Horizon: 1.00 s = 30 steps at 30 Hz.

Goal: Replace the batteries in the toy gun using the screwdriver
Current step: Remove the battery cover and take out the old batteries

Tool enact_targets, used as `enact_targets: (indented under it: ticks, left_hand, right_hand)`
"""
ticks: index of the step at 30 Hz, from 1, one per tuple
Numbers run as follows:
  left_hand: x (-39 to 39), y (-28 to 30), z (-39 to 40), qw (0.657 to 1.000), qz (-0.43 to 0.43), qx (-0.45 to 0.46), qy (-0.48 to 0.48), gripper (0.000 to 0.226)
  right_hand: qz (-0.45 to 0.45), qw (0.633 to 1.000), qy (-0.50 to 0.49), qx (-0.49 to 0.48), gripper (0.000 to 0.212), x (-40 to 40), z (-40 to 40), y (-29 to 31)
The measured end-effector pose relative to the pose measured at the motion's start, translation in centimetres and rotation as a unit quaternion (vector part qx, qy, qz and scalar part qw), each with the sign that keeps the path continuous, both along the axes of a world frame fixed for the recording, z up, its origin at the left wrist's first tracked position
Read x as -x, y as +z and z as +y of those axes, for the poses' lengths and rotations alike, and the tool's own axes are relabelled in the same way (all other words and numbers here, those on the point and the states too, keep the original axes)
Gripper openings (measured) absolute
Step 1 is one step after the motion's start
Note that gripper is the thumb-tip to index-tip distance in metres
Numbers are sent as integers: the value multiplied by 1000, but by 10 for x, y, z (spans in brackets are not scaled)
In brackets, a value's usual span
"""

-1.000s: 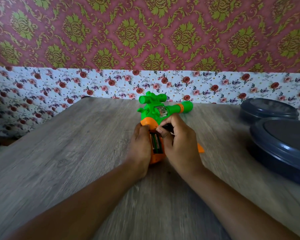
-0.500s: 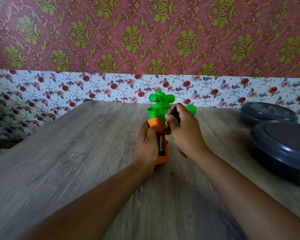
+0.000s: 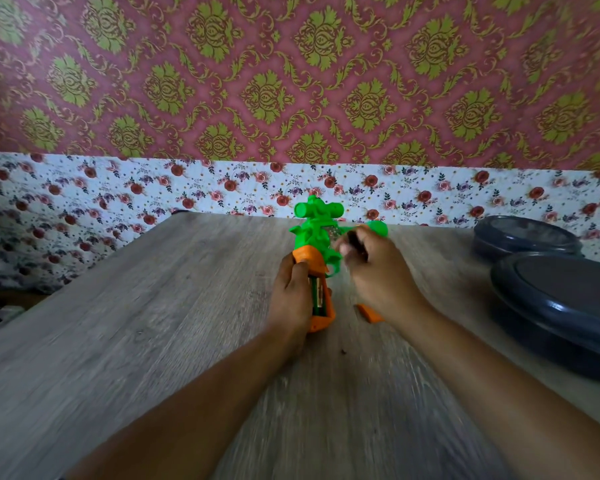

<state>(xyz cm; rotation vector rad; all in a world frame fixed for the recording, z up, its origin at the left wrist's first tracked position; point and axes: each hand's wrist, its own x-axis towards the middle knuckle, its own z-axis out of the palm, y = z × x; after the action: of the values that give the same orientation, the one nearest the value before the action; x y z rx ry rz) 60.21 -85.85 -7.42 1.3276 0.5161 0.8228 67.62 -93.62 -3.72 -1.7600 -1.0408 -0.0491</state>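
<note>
Left hand (image 3: 291, 296) grips toy gun (image 3: 314, 237); right hand (image 3: 374, 271) pinches battery (image 3: 355, 242).

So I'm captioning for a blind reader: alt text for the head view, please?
A left hand grips the orange handle of a green toy gun on a wooden table, battery slot open, while the blurred right hand holds something small and dark. An orange cover piece lies beside it.

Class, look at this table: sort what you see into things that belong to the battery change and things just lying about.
Belongs to the job:
toy gun
orange cover, lying on the table
small dark thing in the right hand, too blurred to name
left hand, holding the grip

Just lying about:
two dark round containers
</note>
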Motion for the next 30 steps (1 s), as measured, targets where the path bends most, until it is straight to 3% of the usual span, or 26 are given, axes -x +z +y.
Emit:
enact_targets:
  ticks: [5,13,21,25,30]
  left_hand:
    - [-1,-1,-1,999,10,-25,24,23]
    - [-3,-3,0,999,-3,-30,20,23]
    - [-3,-2,1,1000,0,-14,28,26]
    - [-1,-1,1,1000,-13,-1,11,24]
    - [-3,-3,2,1000,-1,11,6,24]
  right_hand:
    - [-126,990,-34,62,18,7,-3,-31]
    - [-164,981,-13,101,29,-1,3,-32]
    - [-206,969,-10,136,24,3,4,-35]
    - [-175,983,-31,53,12,0,6,-37]
    - [-159,985,-50,-34,16,-2,-3,-22]
